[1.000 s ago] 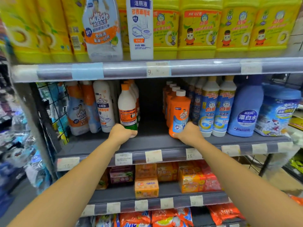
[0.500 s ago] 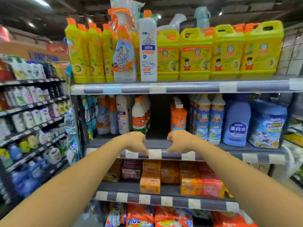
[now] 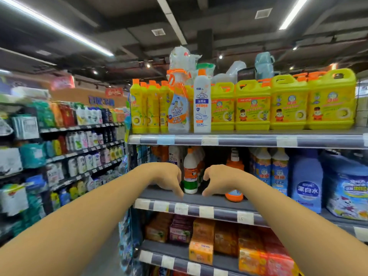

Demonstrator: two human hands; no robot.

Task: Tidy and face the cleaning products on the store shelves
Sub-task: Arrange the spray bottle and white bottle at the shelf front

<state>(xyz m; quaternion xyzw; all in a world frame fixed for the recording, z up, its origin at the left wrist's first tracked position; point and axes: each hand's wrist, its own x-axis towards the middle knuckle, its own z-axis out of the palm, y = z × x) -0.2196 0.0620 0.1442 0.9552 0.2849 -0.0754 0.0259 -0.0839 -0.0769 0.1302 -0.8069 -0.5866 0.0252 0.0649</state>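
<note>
Two bare arms reach in from the bottom of the frame to the middle shelf (image 3: 199, 200). The left hand (image 3: 167, 179) and the right hand (image 3: 220, 181) hang side by side near the middle of the frame, wrists bent, fingers (image 3: 179, 193) loose and pointing down. Both hands are empty and hold nothing. Between them stands a white bottle (image 3: 190, 172) with an orange cap, upright on the shelf. Just behind the right hand stands an orange bottle (image 3: 235, 193), partly hidden. To the right of it are two blue and white bottles (image 3: 271, 172), then a big blue jug (image 3: 306, 182). On the top shelf (image 3: 249, 141), in the upper right, stands a row of yellow jugs (image 3: 288, 104). A spray bottle (image 3: 178, 108) and a tall white bottle (image 3: 202, 104) stand in front at upper middle.
</note>
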